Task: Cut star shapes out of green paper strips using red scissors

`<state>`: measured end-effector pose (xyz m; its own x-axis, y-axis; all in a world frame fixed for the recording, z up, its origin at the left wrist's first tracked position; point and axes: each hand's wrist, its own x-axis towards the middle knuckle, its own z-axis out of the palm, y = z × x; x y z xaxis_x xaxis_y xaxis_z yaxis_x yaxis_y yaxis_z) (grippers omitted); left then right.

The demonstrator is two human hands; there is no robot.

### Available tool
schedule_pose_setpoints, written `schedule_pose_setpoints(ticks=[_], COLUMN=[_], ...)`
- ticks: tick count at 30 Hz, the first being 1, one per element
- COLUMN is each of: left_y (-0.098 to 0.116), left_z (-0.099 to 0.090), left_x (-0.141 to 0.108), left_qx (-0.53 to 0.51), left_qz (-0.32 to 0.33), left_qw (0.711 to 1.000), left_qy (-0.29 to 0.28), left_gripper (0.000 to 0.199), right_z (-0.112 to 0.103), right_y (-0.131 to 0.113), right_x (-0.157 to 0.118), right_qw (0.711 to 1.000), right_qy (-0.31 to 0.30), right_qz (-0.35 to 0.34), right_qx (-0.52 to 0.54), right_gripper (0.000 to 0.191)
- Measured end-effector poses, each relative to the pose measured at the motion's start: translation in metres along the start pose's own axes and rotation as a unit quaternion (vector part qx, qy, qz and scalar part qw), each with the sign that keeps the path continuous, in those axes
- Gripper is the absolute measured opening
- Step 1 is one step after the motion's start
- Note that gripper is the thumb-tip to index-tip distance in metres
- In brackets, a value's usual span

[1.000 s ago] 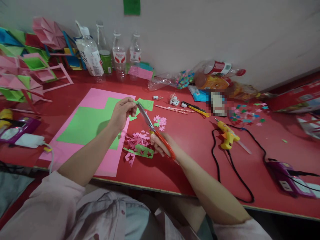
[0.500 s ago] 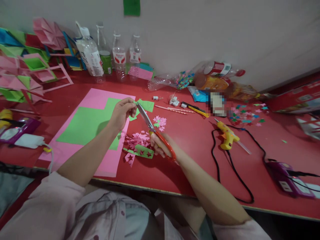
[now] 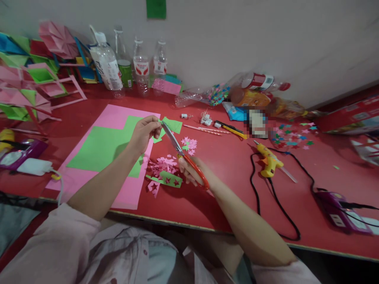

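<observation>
My left hand (image 3: 145, 132) pinches a small green paper piece (image 3: 160, 122) above the edge of the stacked sheets. In my right hand (image 3: 191, 171) are orange-handled scissors (image 3: 174, 142), their blade tips at the green piece. Under my left forearm lie green sheets (image 3: 99, 148) on a large pink sheet (image 3: 127, 199). Pink paper scraps (image 3: 164, 165) and a green strip with star-shaped holes (image 3: 171, 179) lie between my hands. Small pink and green paper stars (image 3: 189, 145) form a pile beyond the scissors.
Upright bottles (image 3: 141, 71) and folded paper models (image 3: 56, 43) stand at the back left. To the right are a yellow glue gun (image 3: 269, 161) with a looping black cord, a yellow cutter (image 3: 233, 131), loose stars (image 3: 291, 136) and a purple power strip (image 3: 334, 211).
The fingers of my right hand have shifted slightly on the scissor handles, and the handles look closer together. My left hand has stayed in place.
</observation>
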<state>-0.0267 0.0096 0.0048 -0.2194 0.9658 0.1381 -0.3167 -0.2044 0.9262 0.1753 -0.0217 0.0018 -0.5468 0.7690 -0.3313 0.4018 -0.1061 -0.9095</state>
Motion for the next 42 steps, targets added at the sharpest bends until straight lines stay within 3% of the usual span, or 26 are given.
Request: schedule_pose_setpoints(ticks=[42], left_y=[0.0029], left_z=[-0.0029], left_x=[0.0007], left_qx=[0.006], left_qz=[-0.016], left_qw=[1.0], left_qy=[0.0], left_gripper=[0.009], right_z=[-0.0027], right_y=[0.0009], right_x=[0.0024], right_qw=[1.0], right_qy=[-0.009], right_qz=[0.009], right_qx=[-0.01], right_gripper=[0.054])
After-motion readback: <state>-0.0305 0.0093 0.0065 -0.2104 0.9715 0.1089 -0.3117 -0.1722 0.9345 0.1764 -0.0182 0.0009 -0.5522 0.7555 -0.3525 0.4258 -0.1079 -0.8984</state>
